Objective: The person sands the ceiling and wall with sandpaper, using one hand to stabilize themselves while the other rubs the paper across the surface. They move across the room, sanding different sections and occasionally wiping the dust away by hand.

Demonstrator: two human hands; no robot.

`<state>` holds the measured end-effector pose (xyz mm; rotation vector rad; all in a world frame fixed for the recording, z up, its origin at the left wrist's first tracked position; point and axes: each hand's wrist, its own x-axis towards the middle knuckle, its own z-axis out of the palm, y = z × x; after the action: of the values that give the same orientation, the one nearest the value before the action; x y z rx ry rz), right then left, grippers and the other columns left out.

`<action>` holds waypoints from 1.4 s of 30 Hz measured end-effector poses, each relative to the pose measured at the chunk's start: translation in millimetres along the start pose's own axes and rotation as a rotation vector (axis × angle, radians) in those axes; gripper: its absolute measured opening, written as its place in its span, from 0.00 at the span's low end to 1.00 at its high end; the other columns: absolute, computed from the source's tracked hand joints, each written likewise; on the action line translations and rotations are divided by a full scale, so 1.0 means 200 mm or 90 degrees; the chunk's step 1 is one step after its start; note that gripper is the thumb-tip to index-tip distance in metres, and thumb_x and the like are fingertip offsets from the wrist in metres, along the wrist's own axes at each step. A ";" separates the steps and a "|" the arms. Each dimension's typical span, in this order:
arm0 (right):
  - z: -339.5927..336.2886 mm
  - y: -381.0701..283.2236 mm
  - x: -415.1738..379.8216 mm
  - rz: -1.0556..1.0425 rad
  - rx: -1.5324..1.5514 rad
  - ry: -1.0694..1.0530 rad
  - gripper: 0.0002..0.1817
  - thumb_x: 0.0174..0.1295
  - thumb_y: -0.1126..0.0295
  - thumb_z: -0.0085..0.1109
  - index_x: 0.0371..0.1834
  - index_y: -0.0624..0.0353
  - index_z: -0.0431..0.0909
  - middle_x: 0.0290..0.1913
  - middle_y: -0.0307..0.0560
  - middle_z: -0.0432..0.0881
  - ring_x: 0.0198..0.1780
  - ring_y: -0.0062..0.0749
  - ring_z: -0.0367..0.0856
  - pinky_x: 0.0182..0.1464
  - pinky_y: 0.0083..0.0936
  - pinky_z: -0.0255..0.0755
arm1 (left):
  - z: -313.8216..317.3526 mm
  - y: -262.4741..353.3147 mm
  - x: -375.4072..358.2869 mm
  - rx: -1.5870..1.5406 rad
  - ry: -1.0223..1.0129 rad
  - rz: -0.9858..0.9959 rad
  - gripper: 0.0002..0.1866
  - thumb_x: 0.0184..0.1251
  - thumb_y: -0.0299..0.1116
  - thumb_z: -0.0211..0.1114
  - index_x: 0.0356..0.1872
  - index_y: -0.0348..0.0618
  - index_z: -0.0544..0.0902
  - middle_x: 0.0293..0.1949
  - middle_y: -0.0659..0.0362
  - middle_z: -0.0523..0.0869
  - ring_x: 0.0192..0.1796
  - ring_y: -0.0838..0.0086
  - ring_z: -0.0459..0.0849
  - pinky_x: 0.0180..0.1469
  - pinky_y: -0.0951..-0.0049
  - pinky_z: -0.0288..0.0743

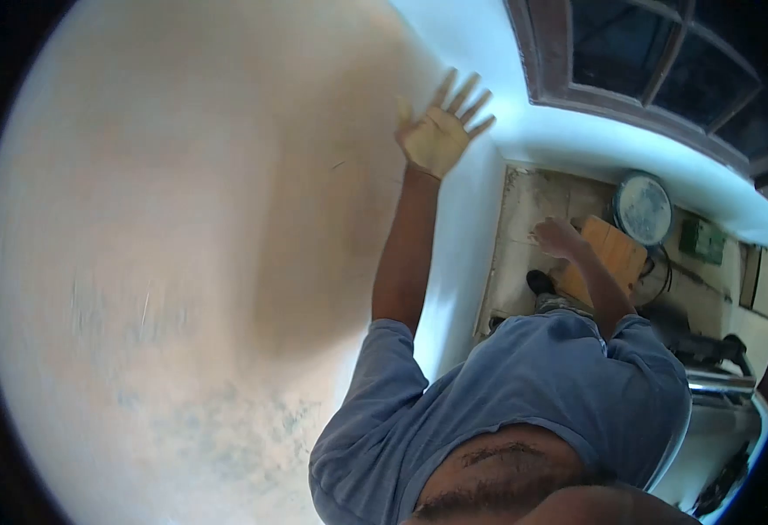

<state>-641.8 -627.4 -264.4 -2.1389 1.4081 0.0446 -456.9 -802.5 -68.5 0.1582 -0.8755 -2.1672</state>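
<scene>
My left hand (441, 136) is raised with its palm toward me and its fingers spread, holding nothing. It overlaps the corner where a broad beige wall (183, 219) meets a bright white wall (467, 227). Lower and to the right, my right hand (559, 237) hangs with its fingers curled in, and no tool shows in it. It is nearest to a wooden board or stool top (613, 255), whose left edge it overlaps in this view. Just behind the wood stands a round bucket (644, 210) with a whitish, smeared top.
A brown-framed window (611, 96) with dark panes is at upper right. On the tiled floor (524, 206) lies a green box (702, 241); a dark cable (666, 269) runs near the wood. A shiny metal bar (718, 382) and white casing are at lower right. Dark smudges mark the beige wall.
</scene>
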 end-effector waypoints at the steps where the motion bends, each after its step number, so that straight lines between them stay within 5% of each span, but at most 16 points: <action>1: -0.02 -0.04 0.03 -0.016 -0.012 0.009 0.10 0.57 0.71 0.54 0.36 0.60 0.84 0.37 0.51 0.85 0.43 0.47 0.84 0.49 0.44 0.76 | 0.06 0.12 -0.03 0.014 -0.002 0.017 0.51 0.61 0.73 0.48 0.77 0.48 0.49 0.77 0.46 0.48 0.76 0.42 0.47 0.73 0.35 0.40; 4: 0.00 -0.17 0.15 -0.060 -0.047 0.029 0.10 0.58 0.70 0.54 0.39 0.58 0.84 0.39 0.51 0.85 0.46 0.48 0.83 0.51 0.44 0.75 | 0.28 0.45 -0.13 -0.129 -0.086 0.112 0.50 0.61 0.72 0.48 0.77 0.49 0.51 0.77 0.46 0.46 0.77 0.43 0.46 0.73 0.34 0.40; 7: 0.01 -0.31 0.15 -0.215 0.014 0.059 0.13 0.57 0.69 0.54 0.42 0.52 0.84 0.40 0.48 0.85 0.46 0.48 0.83 0.51 0.45 0.75 | 0.56 0.77 -0.21 0.117 -0.047 0.163 0.45 0.65 0.68 0.48 0.76 0.49 0.56 0.77 0.45 0.49 0.77 0.45 0.47 0.74 0.39 0.40; 10: 0.25 -0.38 0.25 -0.363 -0.062 0.067 0.15 0.55 0.69 0.53 0.45 0.49 0.85 0.39 0.47 0.86 0.46 0.46 0.83 0.50 0.45 0.75 | 0.98 1.11 -0.24 0.582 0.012 0.266 0.42 0.67 0.65 0.47 0.76 0.51 0.55 0.76 0.42 0.51 0.76 0.46 0.50 0.73 0.41 0.45; 12: 0.27 -0.47 0.24 -0.351 -0.041 -0.023 0.18 0.54 0.69 0.52 0.46 0.47 0.85 0.41 0.49 0.86 0.46 0.46 0.84 0.52 0.44 0.76 | 1.54 1.17 -0.32 1.363 0.318 0.391 0.37 0.75 0.54 0.43 0.74 0.35 0.54 0.76 0.42 0.52 0.78 0.52 0.45 0.77 0.49 0.37; 15: 0.10 -0.63 0.07 -0.331 -0.033 -0.069 0.17 0.58 0.67 0.51 0.47 0.48 0.85 0.43 0.49 0.86 0.46 0.47 0.84 0.53 0.44 0.75 | 1.93 1.44 -0.42 1.763 0.332 0.464 0.35 0.74 0.54 0.47 0.75 0.45 0.56 0.76 0.47 0.55 0.78 0.55 0.48 0.77 0.51 0.38; 17: 0.13 -0.62 0.07 -0.327 -0.033 -0.058 0.16 0.60 0.66 0.50 0.47 0.48 0.85 0.43 0.49 0.86 0.47 0.47 0.84 0.53 0.44 0.75 | 2.06 1.60 -0.39 2.276 0.537 0.110 0.34 0.73 0.55 0.47 0.75 0.51 0.58 0.77 0.53 0.55 0.79 0.57 0.47 0.77 0.50 0.36; 20: 0.13 -0.58 0.08 -0.323 -0.036 -0.051 0.15 0.63 0.63 0.49 0.47 0.49 0.84 0.43 0.50 0.86 0.47 0.48 0.84 0.53 0.44 0.75 | 2.24 1.59 -0.42 2.289 0.731 -0.007 0.33 0.73 0.55 0.47 0.75 0.53 0.58 0.78 0.56 0.52 0.79 0.59 0.44 0.77 0.50 0.32; 23: 0.09 -0.54 0.08 -0.320 -0.034 -0.038 0.16 0.65 0.61 0.48 0.47 0.49 0.85 0.43 0.51 0.86 0.47 0.49 0.83 0.53 0.45 0.75 | 2.43 1.69 -0.46 2.202 1.008 0.094 0.33 0.74 0.55 0.45 0.75 0.54 0.57 0.78 0.56 0.49 0.80 0.60 0.41 0.77 0.50 0.27; 25: 0.08 -0.52 0.08 -0.317 -0.039 -0.033 0.16 0.65 0.62 0.48 0.46 0.49 0.85 0.44 0.51 0.86 0.47 0.49 0.83 0.54 0.45 0.75 | 2.53 1.84 -0.62 2.178 1.044 0.256 0.33 0.74 0.56 0.45 0.75 0.56 0.57 0.78 0.58 0.49 0.80 0.61 0.40 0.77 0.50 0.28; 26: 0.07 -0.52 0.08 -0.294 -0.029 -0.034 0.16 0.65 0.62 0.48 0.46 0.50 0.85 0.44 0.51 0.86 0.47 0.49 0.83 0.54 0.45 0.75 | 2.63 1.88 -0.73 2.258 0.964 0.125 0.39 0.72 0.63 0.33 0.77 0.49 0.48 0.77 0.46 0.43 0.78 0.49 0.41 0.75 0.39 0.35; 27: 0.07 -0.51 0.07 -0.273 -0.022 -0.038 0.16 0.65 0.62 0.48 0.46 0.50 0.85 0.45 0.50 0.85 0.47 0.49 0.83 0.54 0.45 0.75 | 2.67 1.85 -0.79 2.221 1.055 0.120 0.39 0.72 0.64 0.30 0.77 0.54 0.47 0.77 0.47 0.43 0.79 0.50 0.41 0.75 0.39 0.34; 35: 0.16 -0.50 0.18 -0.424 -0.141 -0.079 0.17 0.66 0.61 0.48 0.49 0.50 0.84 0.46 0.49 0.85 0.47 0.50 0.83 0.54 0.46 0.74 | 2.75 1.68 -1.51 2.085 1.297 0.210 0.42 0.69 0.69 0.29 0.77 0.54 0.49 0.77 0.47 0.43 0.79 0.50 0.41 0.75 0.39 0.34; 38: 0.22 -0.56 0.26 -0.479 -0.157 -0.110 0.17 0.66 0.60 0.47 0.51 0.50 0.83 0.46 0.50 0.85 0.46 0.52 0.82 0.53 0.47 0.74 | 2.70 1.55 -1.77 1.992 1.385 0.282 0.42 0.69 0.70 0.28 0.77 0.55 0.48 0.78 0.49 0.44 0.79 0.50 0.40 0.75 0.39 0.33; 40: 0.25 -0.60 0.29 -0.507 -0.150 -0.128 0.17 0.66 0.60 0.47 0.52 0.50 0.82 0.46 0.50 0.85 0.47 0.54 0.82 0.53 0.47 0.74 | 2.62 1.54 -1.94 1.891 1.445 0.565 0.33 0.73 0.59 0.45 0.75 0.60 0.58 0.78 0.60 0.50 0.80 0.61 0.41 0.77 0.50 0.29; 42: 0.20 -0.72 0.26 -0.552 -0.155 -0.146 0.18 0.66 0.60 0.47 0.52 0.51 0.82 0.47 0.51 0.84 0.48 0.54 0.81 0.54 0.46 0.73 | 2.57 1.50 -2.12 1.928 1.551 0.601 0.34 0.72 0.62 0.43 0.75 0.63 0.58 0.78 0.62 0.51 0.80 0.62 0.42 0.77 0.49 0.31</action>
<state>-485.6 -611.1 -252.2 -2.6648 0.2837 0.1256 -169.9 -365.1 442.0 -2.2606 0.8527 -2.5058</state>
